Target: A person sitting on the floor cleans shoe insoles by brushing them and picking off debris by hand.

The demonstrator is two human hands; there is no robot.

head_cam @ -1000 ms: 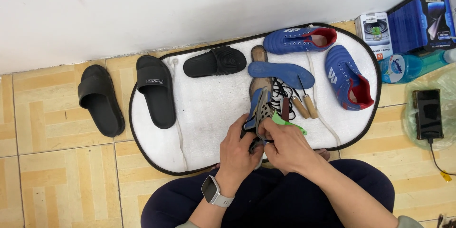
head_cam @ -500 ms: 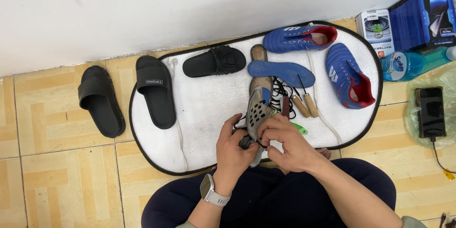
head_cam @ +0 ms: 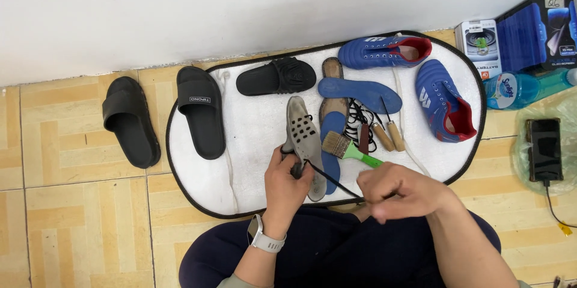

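1. Grey and dotted with holes, a shoe sole (head_cam: 304, 144) lies lengthwise on the white mat (head_cam: 252, 138), its near end under the left hand (head_cam: 287, 184).
2. The left hand closes around the lower part of the sole, fingers curled over it and thumb on the near side; a smartwatch (head_cam: 262, 240) sits on that wrist.
3. A thin black cord (head_cam: 330, 181) runs from the sole, just by the left fingers, across to the right hand (head_cam: 398, 190).
4. The right hand is closed into a loose fist, pinching the cord's far end; it hovers above the mat's near edge, close to the left hand but not touching it.
5. A brush (head_cam: 348, 148) with a green handle lies just beside the sole, its bristles pointing towards it and its handle end near the right hand.
6. Two blue insoles (head_cam: 359, 94) lie next to the sole, one further back across the mat, one partly under the brush.
7. Two wooden-handled awls (head_cam: 388, 133) and a tangle of black lace (head_cam: 359, 117) lie right of the insoles.
8. Two blue football boots (head_cam: 445, 100) with red linings rest at the mat's far right.
9. Three black slides (head_cam: 201, 117) are spread out: one lying across the mat's back edge, one at the mat's left end, one on the tiled floor (head_cam: 72, 228).
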